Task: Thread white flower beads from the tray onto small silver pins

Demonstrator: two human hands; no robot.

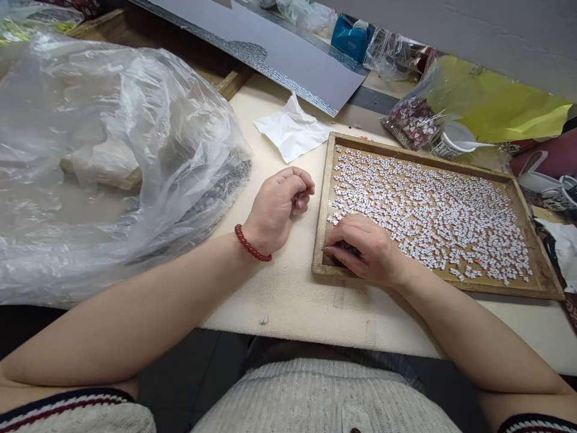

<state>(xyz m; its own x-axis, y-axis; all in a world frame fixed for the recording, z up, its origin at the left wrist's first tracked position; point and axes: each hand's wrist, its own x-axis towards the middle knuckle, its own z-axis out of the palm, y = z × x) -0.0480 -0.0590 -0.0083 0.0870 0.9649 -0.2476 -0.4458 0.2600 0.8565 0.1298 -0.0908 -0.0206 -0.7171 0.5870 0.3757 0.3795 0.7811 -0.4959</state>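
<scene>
A shallow wooden tray (536,287) lies on the cream tabletop, covered with several small white pieces (433,210) with dark marks. My right hand (365,249) rests in the tray's near left corner, fingers curled down and pinched on a thin needle-like tool whose tip points left. My left hand (279,204) lies on the table just left of the tray, fingers curled into a loose fist with fingertips pressed together; what they hold, if anything, is hidden. A red bead bracelet (250,245) is on my left wrist.
A large crumpled clear plastic bag (103,150) fills the left. A white tissue (292,129) lies behind my left hand, a grey board (288,54) beyond it. A white cup (453,141), a yellow bag (500,102) and packets crowd the far right.
</scene>
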